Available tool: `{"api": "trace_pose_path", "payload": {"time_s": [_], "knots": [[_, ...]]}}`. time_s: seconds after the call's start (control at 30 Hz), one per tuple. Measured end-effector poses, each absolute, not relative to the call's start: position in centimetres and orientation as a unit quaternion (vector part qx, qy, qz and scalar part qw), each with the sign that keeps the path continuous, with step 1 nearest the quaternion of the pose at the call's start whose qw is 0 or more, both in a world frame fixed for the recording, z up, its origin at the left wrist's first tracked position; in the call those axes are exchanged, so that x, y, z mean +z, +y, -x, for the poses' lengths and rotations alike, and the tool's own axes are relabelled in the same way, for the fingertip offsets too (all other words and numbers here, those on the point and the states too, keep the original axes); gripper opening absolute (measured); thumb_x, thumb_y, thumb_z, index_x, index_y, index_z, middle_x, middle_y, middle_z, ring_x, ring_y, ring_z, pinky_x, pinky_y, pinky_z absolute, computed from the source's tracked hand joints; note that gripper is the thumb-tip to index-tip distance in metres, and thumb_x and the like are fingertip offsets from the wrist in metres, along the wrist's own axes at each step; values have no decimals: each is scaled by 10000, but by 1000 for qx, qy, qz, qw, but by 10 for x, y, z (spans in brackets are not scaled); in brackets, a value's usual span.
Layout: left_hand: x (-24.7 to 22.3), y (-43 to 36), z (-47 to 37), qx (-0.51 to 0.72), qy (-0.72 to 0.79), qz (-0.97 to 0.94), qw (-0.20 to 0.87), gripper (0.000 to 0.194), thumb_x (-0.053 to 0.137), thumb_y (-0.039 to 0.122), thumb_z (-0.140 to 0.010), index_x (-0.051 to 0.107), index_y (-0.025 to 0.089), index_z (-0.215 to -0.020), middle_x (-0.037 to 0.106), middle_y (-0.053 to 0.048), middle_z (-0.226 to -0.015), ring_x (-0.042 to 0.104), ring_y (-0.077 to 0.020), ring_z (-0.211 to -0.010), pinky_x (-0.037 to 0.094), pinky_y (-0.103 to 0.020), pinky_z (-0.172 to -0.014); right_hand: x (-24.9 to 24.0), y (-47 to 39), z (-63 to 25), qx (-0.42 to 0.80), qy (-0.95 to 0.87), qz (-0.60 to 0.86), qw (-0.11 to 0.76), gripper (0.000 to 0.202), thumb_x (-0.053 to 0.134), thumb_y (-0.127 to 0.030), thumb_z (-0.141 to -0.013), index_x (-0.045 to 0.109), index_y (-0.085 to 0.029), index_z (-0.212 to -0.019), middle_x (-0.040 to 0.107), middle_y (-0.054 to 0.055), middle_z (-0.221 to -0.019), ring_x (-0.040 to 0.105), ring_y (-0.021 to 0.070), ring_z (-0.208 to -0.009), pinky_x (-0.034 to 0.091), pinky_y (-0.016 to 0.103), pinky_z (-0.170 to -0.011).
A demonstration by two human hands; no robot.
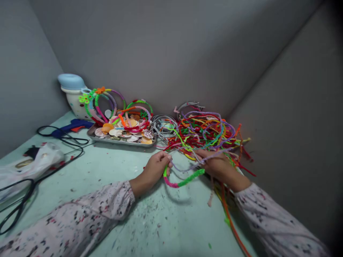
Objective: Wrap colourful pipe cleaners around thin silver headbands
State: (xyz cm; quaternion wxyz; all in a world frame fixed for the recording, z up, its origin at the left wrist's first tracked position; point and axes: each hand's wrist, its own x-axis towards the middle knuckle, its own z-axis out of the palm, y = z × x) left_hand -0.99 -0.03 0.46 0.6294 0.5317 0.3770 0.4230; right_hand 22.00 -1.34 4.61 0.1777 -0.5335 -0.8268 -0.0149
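My left hand (155, 167) is closed in a pinch on a partly wrapped wire hoop (174, 185). Fuzzy green and pink pipe cleaner covers the hoop's lower curve. From my left fingertips a lilac pipe cleaner (184, 170) runs across to my right hand (218, 165), whose fingers are closed round it. The right fingertips are partly hidden among the strands. Just behind the hands lies a tangled heap of coloured pipe cleaners (206, 132), in red, purple, orange, green and other colours.
A metal tray (125, 143) holds shells and several finished coloured hoops (136, 109). Coiled grey wire (164, 126) lies beside it. To the left are a blue glue gun (71, 125), a black cable (77, 153), a white plastic bag (40, 162) and a blue-topped container (72, 92). Walls close off the back and right.
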Motion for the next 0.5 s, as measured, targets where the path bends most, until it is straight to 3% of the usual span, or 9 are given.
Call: {"api": "trace_pose_path", "payload": {"time_s": [0.17,0.33,0.43,0.5], "knots": [[4,0,11,423,378,-525,634,231,530,366,-833,485,157,-747,564,26,-623,485,-56,-420,369,-185,-421,83,21,-276,-267,-838,463,107,296,446,-362,-928,694,-199,-927,715,50,-769,617,155,-663,349,249,-588],[6,-1,11,430,377,-520,635,224,535,357,-830,483,157,-742,566,28,-622,483,-53,-421,371,-184,-425,106,35,-299,-288,-847,446,26,300,453,-351,-924,687,-184,-836,669,73,-751,592,171,-707,359,256,-583],[8,-1,11,436,378,-509,638,225,546,361,-822,486,158,-745,563,29,-607,478,-54,-417,365,-185,-424,125,26,-280,-270,-812,503,125,243,516,-348,-882,683,-194,-967,635,111,-997,589,193,-831,405,271,-623],[9,-2,12,438,375,-505,642,229,550,369,-819,490,158,-754,557,30,-591,475,-58,-414,360,-187,-422,137,15,-255,-245,-779,518,253,242,534,-349,-869,680,-194,-982,625,105,-995,584,203,-868,431,302,-700]]}}
